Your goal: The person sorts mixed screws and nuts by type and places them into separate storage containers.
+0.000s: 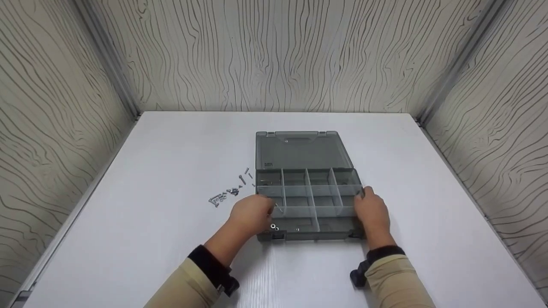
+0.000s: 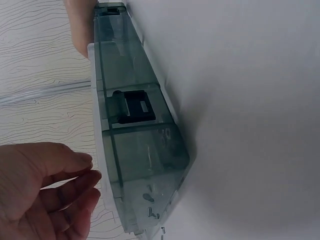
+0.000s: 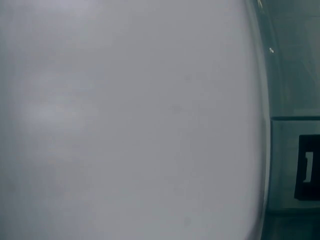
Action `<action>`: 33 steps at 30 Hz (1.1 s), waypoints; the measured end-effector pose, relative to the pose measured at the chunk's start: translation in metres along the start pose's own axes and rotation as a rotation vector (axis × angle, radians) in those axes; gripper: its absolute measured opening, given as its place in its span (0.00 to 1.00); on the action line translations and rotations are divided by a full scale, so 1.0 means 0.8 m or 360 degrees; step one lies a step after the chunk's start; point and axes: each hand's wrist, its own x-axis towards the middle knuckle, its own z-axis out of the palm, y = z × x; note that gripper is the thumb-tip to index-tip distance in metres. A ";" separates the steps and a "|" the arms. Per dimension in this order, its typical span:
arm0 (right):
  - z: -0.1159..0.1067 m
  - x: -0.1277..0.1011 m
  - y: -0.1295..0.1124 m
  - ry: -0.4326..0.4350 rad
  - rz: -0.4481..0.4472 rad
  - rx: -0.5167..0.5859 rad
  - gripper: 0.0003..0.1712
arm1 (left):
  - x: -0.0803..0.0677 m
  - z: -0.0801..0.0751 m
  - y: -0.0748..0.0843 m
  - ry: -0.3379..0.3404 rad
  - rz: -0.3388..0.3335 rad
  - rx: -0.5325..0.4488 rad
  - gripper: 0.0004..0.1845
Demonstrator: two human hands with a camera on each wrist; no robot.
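Note:
A grey translucent compartment box [image 1: 295, 236] lies on the white table with its lid [image 1: 299, 152] folded back. Over its left front compartments is my left hand [image 1: 252, 212], fingers loosely bent; in the left wrist view no object shows between thumb and fingertips. A small screw [image 1: 279, 208] appears just beside those fingertips. Metal nuts [image 1: 273, 226] lie in the front left compartment. At the box's right side, my right hand [image 1: 373, 211] grips the wall, its fingers partly hidden. The right wrist view catches only the box's front with a black latch [image 3: 307, 167].
Loose screws and other small hardware [image 1: 218, 199] are scattered on the table [image 1: 171, 162] left of the box. Clear dividers [image 1: 317, 218] split the box into several compartments. Wood-patterned panels [image 1: 274, 55] enclose the table at the back and sides.

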 end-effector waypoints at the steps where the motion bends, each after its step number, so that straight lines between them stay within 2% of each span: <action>1: 0.000 0.000 0.000 -0.0006 -0.0001 0.0002 0.27 | 0.001 -0.001 -0.003 0.0010 -0.0009 -0.0016 0.03; 7: -0.002 0.000 0.001 -0.0021 -0.0013 0.0007 0.27 | 0.009 -0.007 -0.034 0.0103 -0.0114 -0.0115 0.05; 12: -0.002 0.000 0.002 -0.0010 -0.0023 -0.0001 0.27 | 0.017 -0.005 -0.069 0.0145 -0.0308 -0.0087 0.03; 17: 0.001 0.000 0.003 0.0005 -0.0013 -0.0024 0.27 | 0.020 -0.002 -0.105 0.0074 -0.0506 -0.0063 0.02; 22: 0.003 0.001 0.004 0.0012 -0.0013 -0.0023 0.27 | 0.018 0.004 -0.141 -0.0014 -0.0664 0.0000 0.07; 27: 0.002 0.000 0.005 0.0019 -0.0026 -0.0008 0.27 | 0.014 0.010 -0.161 -0.0060 -0.0677 0.0066 0.10; 33: 0.002 0.001 0.002 -0.0008 0.0001 0.0010 0.28 | 0.010 0.018 -0.169 -0.0125 -0.0655 0.0073 0.05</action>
